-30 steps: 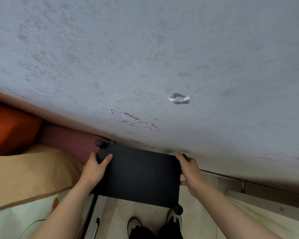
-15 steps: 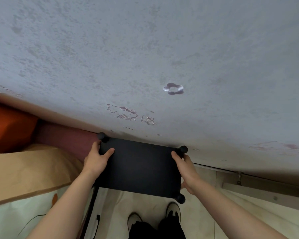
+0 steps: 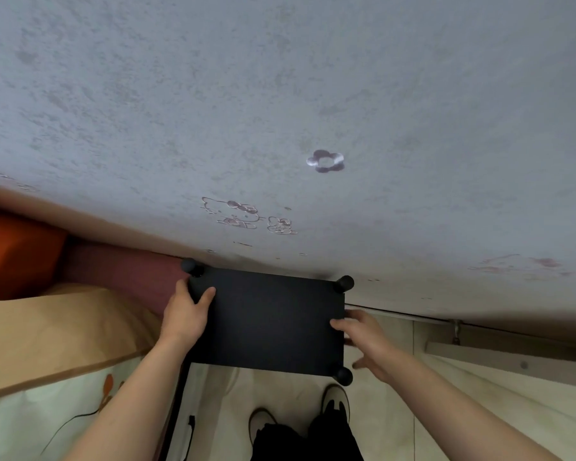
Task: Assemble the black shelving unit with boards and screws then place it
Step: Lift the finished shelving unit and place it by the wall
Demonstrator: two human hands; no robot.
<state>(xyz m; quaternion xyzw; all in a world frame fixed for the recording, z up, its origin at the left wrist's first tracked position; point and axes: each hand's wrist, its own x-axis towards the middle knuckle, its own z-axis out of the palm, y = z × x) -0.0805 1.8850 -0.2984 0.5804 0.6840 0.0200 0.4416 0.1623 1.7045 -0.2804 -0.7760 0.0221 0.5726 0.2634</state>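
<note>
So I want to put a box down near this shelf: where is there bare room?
Bare floor shows right of the shoes, toward the white panel. The shelf's black top board is bare between the hands. Left is crowded: the bedding borders the shelf.

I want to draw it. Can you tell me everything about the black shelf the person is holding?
The black shelf shows a flat, matte, rectangular top board seen from above, with round black knobs at three visible corners. It sits close against the grey wall, beside the bed, above the pale floor. The left hand holds its left edge, thumb on top. The right hand touches its right edge, fingers loose. A thin black leg shows below; the lower boards are hidden.
</note>
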